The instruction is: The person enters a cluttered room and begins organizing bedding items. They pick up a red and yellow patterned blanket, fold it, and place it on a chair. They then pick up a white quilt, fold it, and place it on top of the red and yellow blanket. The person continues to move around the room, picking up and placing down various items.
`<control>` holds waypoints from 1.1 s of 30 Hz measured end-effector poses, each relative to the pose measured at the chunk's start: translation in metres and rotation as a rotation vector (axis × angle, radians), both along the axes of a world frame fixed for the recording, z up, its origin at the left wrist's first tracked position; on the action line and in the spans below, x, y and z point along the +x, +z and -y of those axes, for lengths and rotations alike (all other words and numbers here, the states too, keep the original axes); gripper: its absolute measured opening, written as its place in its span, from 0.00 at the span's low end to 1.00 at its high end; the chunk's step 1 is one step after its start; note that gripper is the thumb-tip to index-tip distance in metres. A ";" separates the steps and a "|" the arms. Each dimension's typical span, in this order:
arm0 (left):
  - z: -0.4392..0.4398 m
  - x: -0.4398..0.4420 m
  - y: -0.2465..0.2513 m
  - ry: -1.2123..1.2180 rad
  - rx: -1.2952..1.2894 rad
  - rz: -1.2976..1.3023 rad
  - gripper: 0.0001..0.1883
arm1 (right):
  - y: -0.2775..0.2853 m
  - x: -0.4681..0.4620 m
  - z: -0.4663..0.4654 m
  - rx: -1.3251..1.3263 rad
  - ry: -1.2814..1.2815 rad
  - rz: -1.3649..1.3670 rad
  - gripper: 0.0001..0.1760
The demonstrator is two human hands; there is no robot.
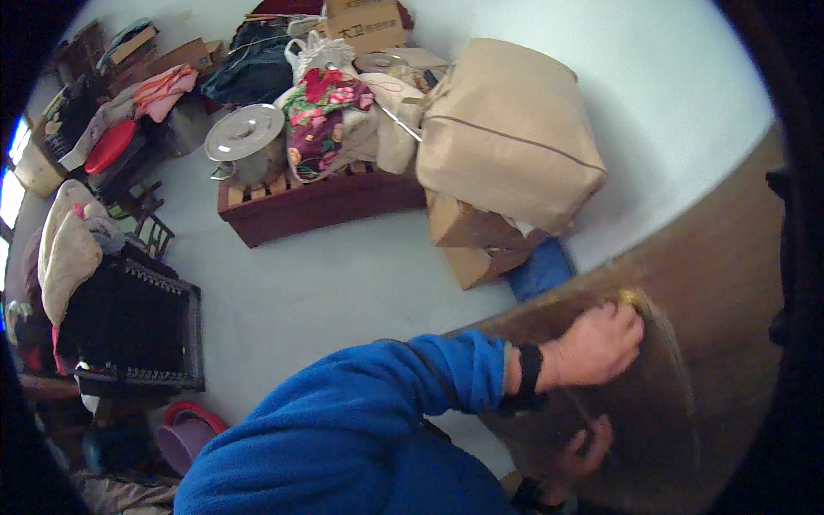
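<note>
My left hand [605,344], in a blue sleeve with a black band at the wrist, is closed low over a brown wooden surface [727,257]. A small yellow item [631,297], blurred, shows at its fingers; what it is cannot be made out. From there a pale, thin curved streak [676,354] runs down across the wood; whether it is a strand or a mark is unclear. Nearer to me, my right hand [589,447] is in shade over the same surface with its fingers curled, a dark band at its wrist. What lies within its fingers is hidden.
Beyond the wooden edge stand a large beige fabric-covered bundle [508,129], cardboard boxes [476,225] and a blue item [541,267]. A lidded metal pot [248,138] and floral cloth [315,129] rest on a dark red slatted bench [328,199]. Basins [183,438] and a black rack-like frame [135,322] are at left.
</note>
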State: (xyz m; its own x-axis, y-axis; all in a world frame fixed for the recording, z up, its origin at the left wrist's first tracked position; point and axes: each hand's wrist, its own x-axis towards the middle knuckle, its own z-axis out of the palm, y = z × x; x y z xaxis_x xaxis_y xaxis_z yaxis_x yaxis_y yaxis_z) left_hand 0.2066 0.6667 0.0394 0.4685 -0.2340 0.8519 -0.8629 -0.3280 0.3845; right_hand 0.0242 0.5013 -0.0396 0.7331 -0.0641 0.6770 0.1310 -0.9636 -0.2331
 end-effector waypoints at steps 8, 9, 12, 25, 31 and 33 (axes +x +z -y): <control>-0.097 -0.052 -0.035 -0.385 0.149 0.114 0.28 | 0.087 0.057 -0.120 -0.139 0.069 0.227 0.28; -0.120 -0.048 -0.055 -0.420 0.153 0.245 0.27 | 0.088 0.057 -0.125 -0.198 0.061 0.192 0.29; -0.196 -0.026 -0.127 -0.396 0.189 0.029 0.22 | 0.095 0.047 -0.138 -0.290 0.188 0.397 0.18; -0.420 -0.236 -0.359 0.883 0.392 -1.493 0.14 | 0.108 0.011 -0.114 -0.213 0.593 0.378 0.17; -0.355 -0.261 -0.337 0.796 0.090 -1.347 0.16 | 0.063 0.013 -0.004 0.027 0.830 0.319 0.21; -0.335 -0.274 -0.331 0.785 0.040 -1.284 0.15 | 0.051 0.004 0.004 0.485 0.851 -0.059 0.20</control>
